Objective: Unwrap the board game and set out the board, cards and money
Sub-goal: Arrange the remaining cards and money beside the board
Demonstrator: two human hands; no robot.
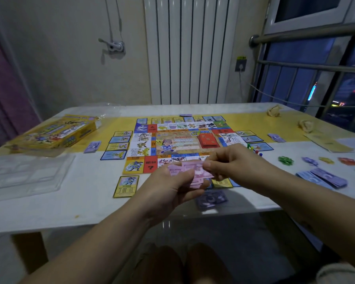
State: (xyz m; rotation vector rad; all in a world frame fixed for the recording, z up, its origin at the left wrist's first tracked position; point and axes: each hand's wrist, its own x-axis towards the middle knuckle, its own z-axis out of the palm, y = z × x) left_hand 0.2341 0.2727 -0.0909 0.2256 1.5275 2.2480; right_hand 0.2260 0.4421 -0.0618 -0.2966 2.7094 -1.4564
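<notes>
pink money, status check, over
Left hand holds the pink money stack, right hand pinching the top note. Board laid out, cards around it. Nothing in the way.

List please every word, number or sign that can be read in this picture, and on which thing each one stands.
"?" stands on a red square of the board, near its front left corner.
The print on the yellow box, the cards around the board, the red card stack and the pink banknotes held in both hands is too blurred to read.
</notes>
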